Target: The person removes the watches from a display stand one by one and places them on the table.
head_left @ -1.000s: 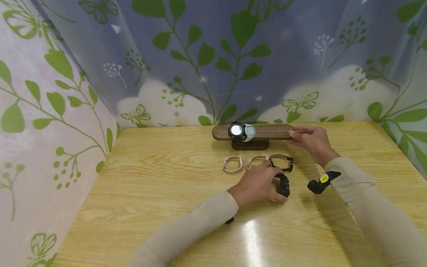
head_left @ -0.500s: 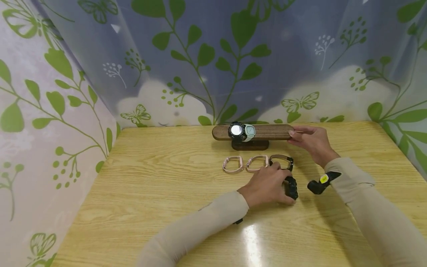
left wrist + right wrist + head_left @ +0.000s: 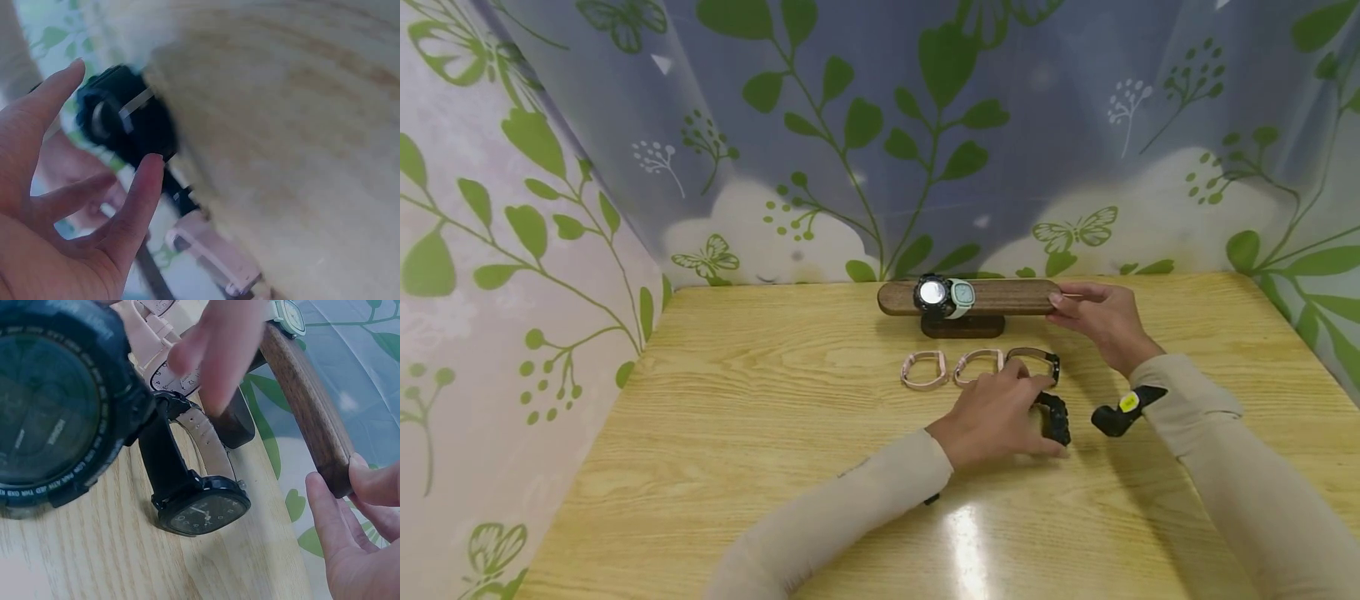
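Note:
My left hand (image 3: 996, 417) reaches over the table beside a chunky black digital watch (image 3: 1058, 419), which stands on its side. In the left wrist view the thumb and fingers are spread, with one fingertip close to the watch strap; whether it touches, I cannot tell. My right hand (image 3: 1105, 325) pinches the right end of a dark wooden watch stand (image 3: 1015, 297) between thumb and fingers. On that stand's bar sit a round black watch (image 3: 932, 292) and a mint-green watch (image 3: 962, 293). Behind the left fingers is a black watch with a brown-lined strap (image 3: 206, 512).
Two pink watches (image 3: 923, 369) stand in a row in front of the stand, left of the brown-lined one. The wooden table (image 3: 737, 400) ends at a leaf-patterned cloth wall (image 3: 820, 233) behind.
My left hand has moved the chunky black watch a little to the right, then its thumb and fingers have come away from it. The right hand keeps its hold on the stand.

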`<action>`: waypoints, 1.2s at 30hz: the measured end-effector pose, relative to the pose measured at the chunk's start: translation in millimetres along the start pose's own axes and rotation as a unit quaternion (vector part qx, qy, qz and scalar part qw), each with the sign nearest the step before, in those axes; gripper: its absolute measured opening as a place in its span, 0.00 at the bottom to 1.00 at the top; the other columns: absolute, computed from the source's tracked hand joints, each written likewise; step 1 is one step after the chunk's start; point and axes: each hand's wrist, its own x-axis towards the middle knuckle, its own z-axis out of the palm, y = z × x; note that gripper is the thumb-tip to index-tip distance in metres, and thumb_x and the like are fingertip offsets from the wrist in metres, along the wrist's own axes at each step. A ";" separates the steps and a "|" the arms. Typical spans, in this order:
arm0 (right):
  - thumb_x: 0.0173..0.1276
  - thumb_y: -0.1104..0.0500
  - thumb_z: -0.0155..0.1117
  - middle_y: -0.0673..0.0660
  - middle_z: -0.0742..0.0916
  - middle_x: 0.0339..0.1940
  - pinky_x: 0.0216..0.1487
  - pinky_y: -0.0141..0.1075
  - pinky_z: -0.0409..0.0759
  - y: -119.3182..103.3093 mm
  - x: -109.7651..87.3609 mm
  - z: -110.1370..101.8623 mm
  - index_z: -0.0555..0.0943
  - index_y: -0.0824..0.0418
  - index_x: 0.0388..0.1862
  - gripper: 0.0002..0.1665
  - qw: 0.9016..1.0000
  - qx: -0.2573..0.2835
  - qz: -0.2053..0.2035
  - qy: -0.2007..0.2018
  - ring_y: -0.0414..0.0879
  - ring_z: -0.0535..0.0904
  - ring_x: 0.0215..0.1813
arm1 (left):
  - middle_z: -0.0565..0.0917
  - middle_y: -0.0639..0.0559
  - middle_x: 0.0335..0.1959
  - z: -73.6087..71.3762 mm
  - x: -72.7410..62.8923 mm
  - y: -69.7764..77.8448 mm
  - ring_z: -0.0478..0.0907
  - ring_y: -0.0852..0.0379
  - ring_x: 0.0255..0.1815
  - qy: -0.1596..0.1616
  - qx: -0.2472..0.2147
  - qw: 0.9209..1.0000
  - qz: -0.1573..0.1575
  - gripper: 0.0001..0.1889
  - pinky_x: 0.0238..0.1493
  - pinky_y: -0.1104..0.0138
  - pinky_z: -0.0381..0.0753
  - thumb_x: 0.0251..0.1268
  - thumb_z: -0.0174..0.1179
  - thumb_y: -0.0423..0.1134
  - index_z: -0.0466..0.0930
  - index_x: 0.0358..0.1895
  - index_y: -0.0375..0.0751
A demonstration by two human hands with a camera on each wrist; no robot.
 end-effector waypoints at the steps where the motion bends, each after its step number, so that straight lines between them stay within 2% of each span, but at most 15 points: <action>1: 0.76 0.61 0.63 0.59 0.71 0.65 0.64 0.42 0.79 0.1 0.4 0.0 0.64 0.72 0.76 0.35 1.000 -0.001 0.000 0.000 0.34 0.85 0.43 | 0.77 0.52 0.60 -4.2 -0.9 -1.4 0.79 0.59 0.38 0.006 0.003 1.000 0.001 0.48 0.33 0.69 0.83 0.47 0.70 0.74 0.74 0.72 0.55; 2: 0.76 0.60 0.63 0.60 0.70 0.66 0.64 0.41 0.79 0.2 0.9 0.0 0.64 0.72 0.76 0.36 1.000 -0.003 0.001 0.000 0.34 0.85 0.43 | 0.79 0.54 0.60 -8.9 -1.6 -3.2 0.80 0.60 0.40 0.015 0.003 1.000 0.004 0.47 0.36 0.68 0.83 0.48 0.69 0.74 0.74 0.72 0.54; 5: 0.76 0.60 0.63 0.61 0.69 0.67 0.64 0.41 0.79 0.3 2.2 -0.1 0.64 0.72 0.76 0.36 1.000 -0.007 -0.001 0.000 0.34 0.85 0.44 | 0.83 0.55 0.55 -25.3 -3.8 -10.1 0.80 0.63 0.39 0.042 -0.011 0.999 0.013 0.45 0.34 0.70 0.82 0.51 0.69 0.72 0.76 0.70 0.51; 9: 0.76 0.60 0.63 0.63 0.69 0.69 0.64 0.41 0.78 0.3 2.9 -0.3 0.64 0.72 0.76 0.35 1.000 -0.009 -0.002 0.001 0.33 0.84 0.43 | 0.87 0.56 0.46 -45.8 -6.8 -21.5 0.77 0.65 0.31 0.078 -0.037 0.996 0.008 0.38 0.24 0.75 0.76 0.54 0.73 0.64 0.81 0.65 0.48; 11: 0.76 0.60 0.63 0.65 0.67 0.71 0.64 0.41 0.78 0.3 2.9 -0.5 0.64 0.72 0.76 0.35 1.000 -0.009 -0.001 0.000 0.33 0.85 0.43 | 0.87 0.56 0.44 -54.6 -8.2 -27.7 0.78 0.66 0.33 0.093 -0.029 0.995 -0.004 0.34 0.27 0.76 0.77 0.54 0.75 0.61 0.83 0.61 0.48; 15: 0.76 0.61 0.63 0.68 0.63 0.75 0.64 0.40 0.79 -0.3 3.0 -1.7 0.63 0.72 0.76 0.36 1.000 0.008 0.004 -0.001 0.33 0.85 0.43 | 0.89 0.53 0.42 -69.0 -9.8 -42.4 0.84 0.62 0.36 0.123 -0.013 0.992 -0.024 0.28 0.32 0.71 0.82 0.55 0.77 0.54 0.85 0.56 0.43; 18: 0.75 0.62 0.64 0.66 0.66 0.73 0.63 0.39 0.80 -0.6 3.6 -2.9 0.63 0.73 0.76 0.37 1.000 0.027 0.008 0.000 0.35 0.86 0.42 | 0.89 0.51 0.45 -77.0 -10.4 -55.6 0.84 0.59 0.40 0.142 0.000 0.989 -0.037 0.28 0.36 0.67 0.84 0.55 0.78 0.52 0.86 0.56 0.42; 20: 0.74 0.62 0.64 0.63 0.68 0.69 0.62 0.39 0.80 -0.4 4.1 -3.4 0.63 0.73 0.76 0.37 0.999 0.032 0.009 0.000 0.35 0.86 0.42 | 0.88 0.49 0.46 -81.1 -11.1 -65.0 0.84 0.56 0.40 0.152 0.010 0.987 -0.050 0.29 0.37 0.65 0.85 0.54 0.78 0.51 0.85 0.57 0.41; 22: 0.74 0.62 0.65 0.60 0.69 0.66 0.62 0.39 0.80 0.0 4.6 -3.5 0.63 0.73 0.76 0.37 0.999 0.032 0.009 0.000 0.35 0.86 0.42 | 0.87 0.47 0.48 -84.1 -11.6 -74.6 0.84 0.52 0.44 0.160 0.017 0.985 -0.068 0.32 0.45 0.61 0.85 0.53 0.79 0.51 0.84 0.59 0.41; 26: 0.74 0.62 0.64 0.60 0.69 0.66 0.62 0.39 0.80 0.9 4.9 -3.3 0.63 0.73 0.75 0.36 1.000 0.025 0.009 -0.001 0.35 0.85 0.43 | 0.84 0.43 0.56 -86.8 -11.6 -92.5 0.80 0.44 0.56 0.169 -0.004 0.979 -0.112 0.38 0.58 0.54 0.82 0.49 0.81 0.51 0.80 0.63 0.39; 31: 0.74 0.63 0.64 0.60 0.69 0.67 0.62 0.39 0.80 1.4 4.1 -2.8 0.64 0.74 0.75 0.36 1.000 0.026 0.007 -0.002 0.35 0.85 0.43 | 0.77 0.42 0.65 -84.1 -8.8 -110.8 0.73 0.43 0.62 0.158 -0.029 0.973 -0.166 0.47 0.56 0.52 0.82 0.46 0.82 0.53 0.73 0.71 0.40; 36: 0.74 0.63 0.64 0.61 0.68 0.68 0.63 0.40 0.79 1.7 3.1 -1.9 0.63 0.74 0.75 0.36 1.000 0.028 0.005 -0.005 0.36 0.86 0.43 | 0.73 0.43 0.71 -80.1 -2.7 -125.0 0.69 0.42 0.68 0.138 -0.021 0.973 -0.185 0.52 0.67 0.52 0.74 0.43 0.83 0.56 0.69 0.74 0.41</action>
